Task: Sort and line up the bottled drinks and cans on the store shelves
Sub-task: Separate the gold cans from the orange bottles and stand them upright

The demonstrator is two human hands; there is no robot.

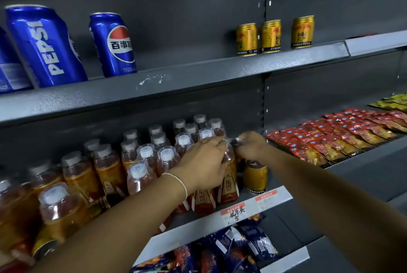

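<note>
Several orange drink bottles point(145, 162) with clear caps crowd the middle shelf point(275, 195). My left hand point(202, 162) reaches over the front right ones, its fingers curled round the neck of an orange bottle point(228, 184) with a red label. Just right of it, my right hand point(251, 145) grips a can point(236, 140) from above; only its silver top shows between the two hands. A gold can point(255, 177) stands upright on the shelf below that hand. On the upper shelf stand blue Pepsi cans point(112, 46) at the left and three gold cans point(269, 36) at the right.
Red snack packets point(334, 136) lie in rows on the middle shelf to the right, with yellow packets point(394, 102) behind them. Dark snack bags point(231, 250) fill the shelf below. Price tags point(233, 211) sit on the shelf's front edge. The upper shelf point(187, 74) has a gap between the can groups.
</note>
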